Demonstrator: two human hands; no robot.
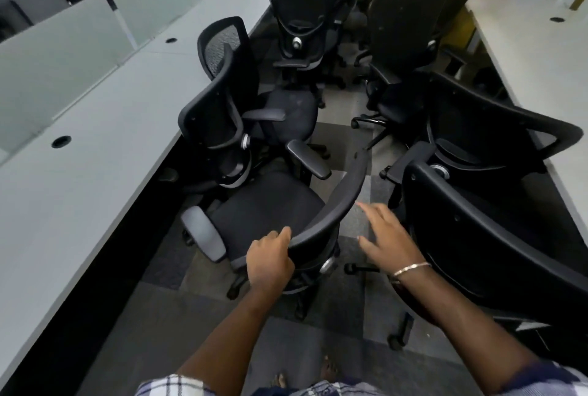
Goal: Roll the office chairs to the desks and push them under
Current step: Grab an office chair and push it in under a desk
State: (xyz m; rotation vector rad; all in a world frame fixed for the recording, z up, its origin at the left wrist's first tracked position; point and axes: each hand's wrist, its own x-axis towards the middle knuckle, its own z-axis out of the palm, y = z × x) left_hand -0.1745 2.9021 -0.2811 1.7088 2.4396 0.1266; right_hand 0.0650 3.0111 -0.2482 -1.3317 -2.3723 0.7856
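Nearest office chair [273, 204], lower centre of frame, seat facing left toward the long white desk [105, 153] that fills the left side. Its curved backrest top rail runs diagonally, lower centre up to right of centre. Left hand [270, 260] grips the rail's lower end, fingers curled over the edge. Right hand [386, 239] hovers just right of the rail, fingers spread and straight, holding nothing; contact with the rail not evident. Both forearms extended forward. Desk edge lies left of the seat, so the push likely goes leftward. More black chairs [477, 191] crowd the right.
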